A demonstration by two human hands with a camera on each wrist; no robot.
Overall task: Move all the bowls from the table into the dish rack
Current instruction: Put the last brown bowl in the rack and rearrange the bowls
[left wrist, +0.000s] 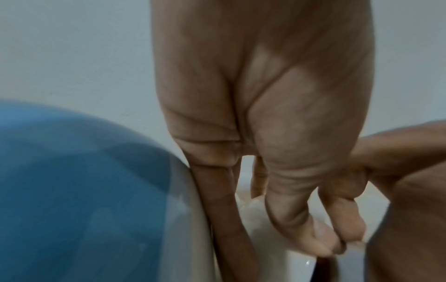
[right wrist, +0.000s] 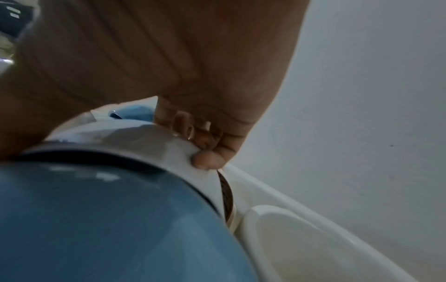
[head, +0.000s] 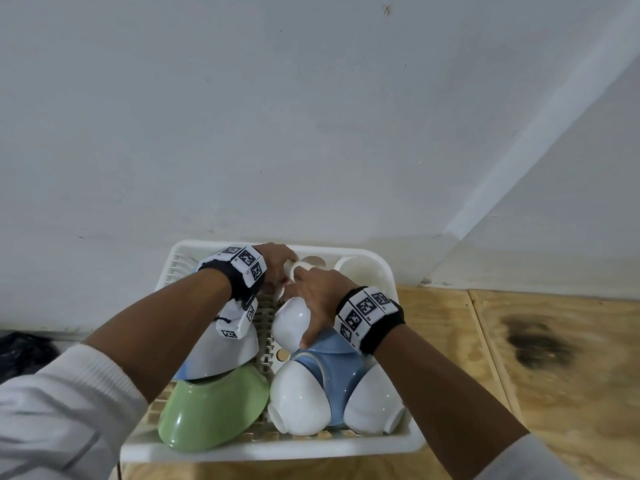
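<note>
Both hands are down inside the white dish rack (head: 408, 441), which sits on the plywood surface (head: 540, 375) against a pale wall (head: 311, 116). The right hand (head: 320, 299) lies over a small white bowl (head: 289, 323) tipped on its side, thumb down along the bowl's near flank and fingers curled over its far rim; in the right wrist view the fingertips (right wrist: 205, 160) hook that rim. The left hand (head: 277, 265) reaches in from the other side, just beyond the right one, its fingers curled onto the same bowl's rim; in the left wrist view its thumb and forefinger (left wrist: 323, 242) pinch a white edge.

Directly under the right wrist is an overturned blue bowl (head: 332, 379). Nearer the person than that hand, two more white bowls lie upside down against it, one (head: 299, 400) to the left and one (head: 374, 403) to the right. Below the left forearm a large white bowl with a blue inside (head: 221, 355) leans on edge, and nearer still a green bowl (head: 211, 410) lies face down. Beyond the right hand, in the rack's far corner, is a white cup-shaped holder (head: 360, 271).

Both wrists wear black bands with black-and-white square markers (head: 363, 313), and white sleeves (head: 69, 410) cover the upper forearms. A dark scorch-like stain (head: 540, 344) marks the plywood off to the right of the right arm.
</note>
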